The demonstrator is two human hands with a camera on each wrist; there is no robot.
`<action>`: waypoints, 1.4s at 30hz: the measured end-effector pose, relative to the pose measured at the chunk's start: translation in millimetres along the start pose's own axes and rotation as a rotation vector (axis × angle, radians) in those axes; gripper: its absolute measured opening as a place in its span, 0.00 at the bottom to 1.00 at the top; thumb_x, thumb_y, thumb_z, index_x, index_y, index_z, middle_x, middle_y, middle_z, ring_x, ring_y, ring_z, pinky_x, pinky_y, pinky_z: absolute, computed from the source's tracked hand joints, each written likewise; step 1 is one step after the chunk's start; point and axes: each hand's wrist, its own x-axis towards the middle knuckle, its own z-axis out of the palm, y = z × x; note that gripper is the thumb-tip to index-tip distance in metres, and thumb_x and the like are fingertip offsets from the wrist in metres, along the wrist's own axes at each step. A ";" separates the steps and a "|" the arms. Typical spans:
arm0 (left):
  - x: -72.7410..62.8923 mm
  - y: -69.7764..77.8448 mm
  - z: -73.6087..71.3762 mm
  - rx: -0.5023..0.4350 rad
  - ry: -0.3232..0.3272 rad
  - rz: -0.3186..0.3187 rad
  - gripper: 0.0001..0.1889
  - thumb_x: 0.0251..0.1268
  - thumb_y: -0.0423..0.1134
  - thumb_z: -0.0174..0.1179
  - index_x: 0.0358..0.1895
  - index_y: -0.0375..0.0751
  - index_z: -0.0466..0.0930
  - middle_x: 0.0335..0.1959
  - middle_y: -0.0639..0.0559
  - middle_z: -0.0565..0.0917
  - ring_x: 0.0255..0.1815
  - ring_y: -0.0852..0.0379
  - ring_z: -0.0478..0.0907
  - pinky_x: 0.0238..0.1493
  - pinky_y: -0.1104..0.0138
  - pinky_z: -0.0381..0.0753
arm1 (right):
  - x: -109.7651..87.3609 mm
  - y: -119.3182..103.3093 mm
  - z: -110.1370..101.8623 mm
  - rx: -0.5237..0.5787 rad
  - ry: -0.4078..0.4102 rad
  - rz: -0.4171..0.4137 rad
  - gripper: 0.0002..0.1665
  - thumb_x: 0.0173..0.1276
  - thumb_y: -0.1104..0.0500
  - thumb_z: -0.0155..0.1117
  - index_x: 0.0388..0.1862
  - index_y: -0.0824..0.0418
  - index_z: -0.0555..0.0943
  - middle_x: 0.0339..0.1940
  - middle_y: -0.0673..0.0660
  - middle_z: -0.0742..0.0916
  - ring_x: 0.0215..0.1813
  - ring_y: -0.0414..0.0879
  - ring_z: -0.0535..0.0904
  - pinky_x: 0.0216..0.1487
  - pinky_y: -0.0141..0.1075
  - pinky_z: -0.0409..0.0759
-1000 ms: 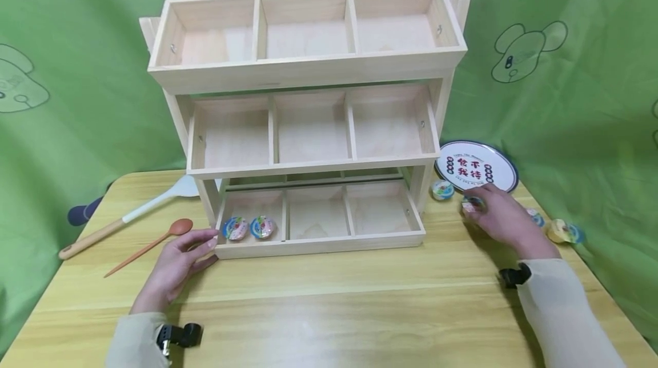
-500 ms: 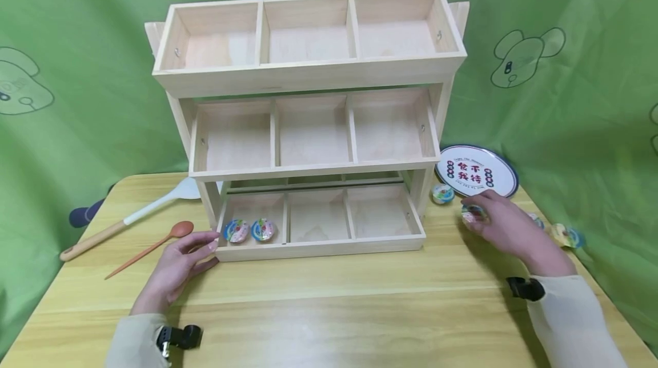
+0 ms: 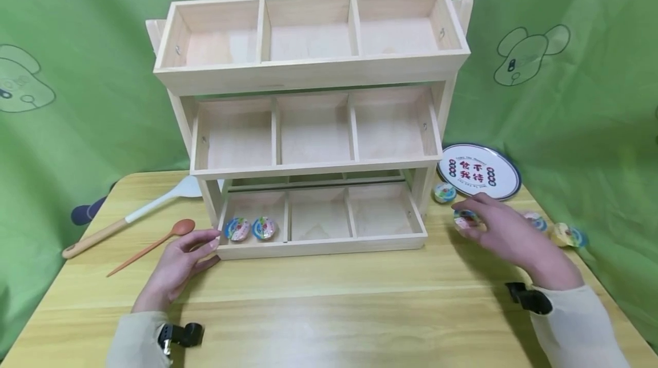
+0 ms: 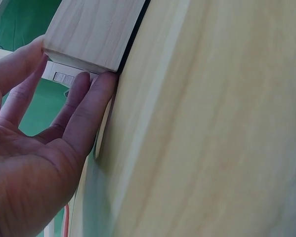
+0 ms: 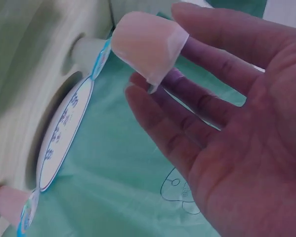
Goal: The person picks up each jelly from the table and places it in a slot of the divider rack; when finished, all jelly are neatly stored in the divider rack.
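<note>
In the head view, my right hand holds a small jelly cup by its fingertips, to the right of the wooden rack. The right wrist view shows the pink cup between thumb and fingers, off the table. My left hand touches the left front corner of the rack's bottom tray. Up close, its fingertips rest on the tray's end, fingers fairly straight. Two jelly cups, one beside the other, lie in that tray's left compartment.
A jelly cup stands by an oval plate right of the rack. Another cup and a yellow one lie behind my right hand. A white-headed spatula and an orange spoon lie at left.
My right hand has drawn the jelly cup slightly left and toward me, apparently raised from the table. My left hand has stayed at the tray corner. The head view has shifted slightly.
</note>
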 end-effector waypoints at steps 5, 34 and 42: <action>0.6 -0.5 2.0 0.003 0.001 0.000 0.20 0.67 0.33 0.63 0.58 0.24 0.75 0.55 0.45 0.74 0.52 0.52 0.79 0.56 0.59 0.81 | -0.6 -10.6 -0.2 -0.012 -0.001 -0.035 0.27 0.63 0.62 0.70 0.60 0.67 0.77 0.61 0.72 0.74 0.57 0.74 0.71 0.57 0.69 0.71; 0.3 -0.1 0.8 0.007 0.022 -0.019 0.20 0.67 0.33 0.63 0.59 0.27 0.76 0.55 0.44 0.73 0.50 0.56 0.80 0.56 0.59 0.81 | 33.2 -75.8 10.0 0.072 0.040 -0.222 0.24 0.63 0.60 0.72 0.57 0.64 0.80 0.53 0.60 0.81 0.53 0.58 0.78 0.56 0.57 0.78; 0.9 -0.4 0.2 -0.019 0.012 -0.012 0.15 0.67 0.32 0.63 0.55 0.32 0.80 0.55 0.43 0.73 0.49 0.56 0.81 0.56 0.59 0.81 | 41.9 -91.0 13.2 0.105 0.029 -0.215 0.23 0.66 0.57 0.70 0.59 0.61 0.80 0.55 0.57 0.81 0.52 0.54 0.79 0.55 0.55 0.80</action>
